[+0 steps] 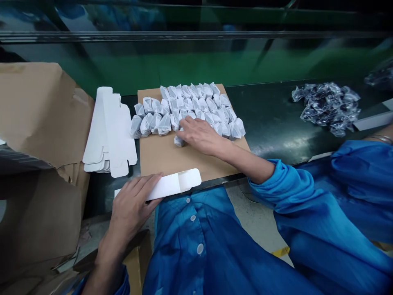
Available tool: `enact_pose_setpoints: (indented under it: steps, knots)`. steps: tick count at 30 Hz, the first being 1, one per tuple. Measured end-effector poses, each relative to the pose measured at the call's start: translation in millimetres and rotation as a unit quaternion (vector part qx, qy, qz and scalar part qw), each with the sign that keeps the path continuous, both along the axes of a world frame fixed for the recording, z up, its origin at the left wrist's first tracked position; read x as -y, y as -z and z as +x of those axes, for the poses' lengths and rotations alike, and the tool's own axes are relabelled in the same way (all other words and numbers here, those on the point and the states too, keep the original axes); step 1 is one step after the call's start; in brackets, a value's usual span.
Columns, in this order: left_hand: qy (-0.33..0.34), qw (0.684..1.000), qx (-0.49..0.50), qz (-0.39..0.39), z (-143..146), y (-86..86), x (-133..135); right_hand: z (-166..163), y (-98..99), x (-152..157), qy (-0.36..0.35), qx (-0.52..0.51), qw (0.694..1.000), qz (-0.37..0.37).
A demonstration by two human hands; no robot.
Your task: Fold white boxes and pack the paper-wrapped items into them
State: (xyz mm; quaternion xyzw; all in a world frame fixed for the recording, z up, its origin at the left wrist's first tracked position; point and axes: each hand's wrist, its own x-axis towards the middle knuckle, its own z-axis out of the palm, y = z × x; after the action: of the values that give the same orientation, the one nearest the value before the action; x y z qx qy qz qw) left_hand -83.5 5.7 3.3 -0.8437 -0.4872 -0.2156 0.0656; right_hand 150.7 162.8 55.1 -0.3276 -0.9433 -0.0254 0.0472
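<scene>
Blue coat [196, 246] in foreground. Left hand [132, 209] grips a white carton [175, 185] at the near edge of the tabletop [276, 123]. Right hand [201, 135], fingers curled, pinches one packet [179, 141] on the cardboard sheet [166, 157], just near of the packet rows [190, 106]. Flat cartons [107, 131] lie left.

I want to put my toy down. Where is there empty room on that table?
Bare cardboard sheet between the white packets and the white box. Bare dark table between the sheet and the clear wrappers. Crowded: the sheet's back half, and left by the flat box stack.
</scene>
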Motion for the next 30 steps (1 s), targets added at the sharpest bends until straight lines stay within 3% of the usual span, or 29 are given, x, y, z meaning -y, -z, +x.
enact_pose_setpoints:
  steps: [2, 4, 6, 7, 10, 15, 18, 22, 25, 27, 30]
  knots:
    - [-0.023, 1.0, 0.013, 0.002, -6.5, 3.3, 7.7, 1.3, -1.7, 1.6, -0.036, -0.006, 0.999, -0.039]
    - [-0.047, 0.999, 0.024, -0.002, -12.1, 6.3, 15.9, 5.0, -5.0, 8.2, -0.052, -0.014, 0.988, -0.144]
    - [-0.064, 0.997, 0.035, -0.009, -16.4, 7.7, 22.7, 9.2, -7.4, 15.8, -0.026, 0.006, 0.973, -0.23]
    - [-0.07, 0.997, 0.038, -0.01, -18.0, 7.7, 25.4, 11.1, -7.4, 19.6, 0.001, 0.012, 0.971, -0.239]
    - [-0.093, 0.995, 0.039, -0.001, -21.7, 6.0, 30.5, 15.9, -0.8, 32.9, 0.091, -0.032, 0.979, -0.178]
    - [-0.117, 0.992, 0.043, 0.013, -24.5, 3.6, 35.0, 16.6, 28.7, 54.6, 0.069, -0.067, 0.984, -0.148]
    - [-0.12, 0.992, 0.043, 0.017, -22.1, 2.7, 35.8, 16.2, 38.9, 57.1, 0.09, -0.114, 0.98, -0.135]
    - [-0.136, 0.99, 0.024, 0.027, -14.3, 2.4, 34.2, 22.1, 21.1, 66.3, 0.12, -0.28, 0.952, -0.025]
    - [-0.148, 0.988, 0.015, 0.048, -7.9, 1.5, 32.3, 23.6, 3.3, 86.9, 0.061, -0.324, 0.942, 0.069]
    - [-0.158, 0.986, 0.013, 0.058, -4.4, -0.3, 31.4, 21.9, -1.3, 99.1, -0.008, -0.288, 0.956, 0.046]
    - [-0.155, 0.986, -0.006, 0.06, -0.9, -2.7, 30.5, 21.0, -1.9, 102.2, -0.057, -0.218, 0.971, -0.081]
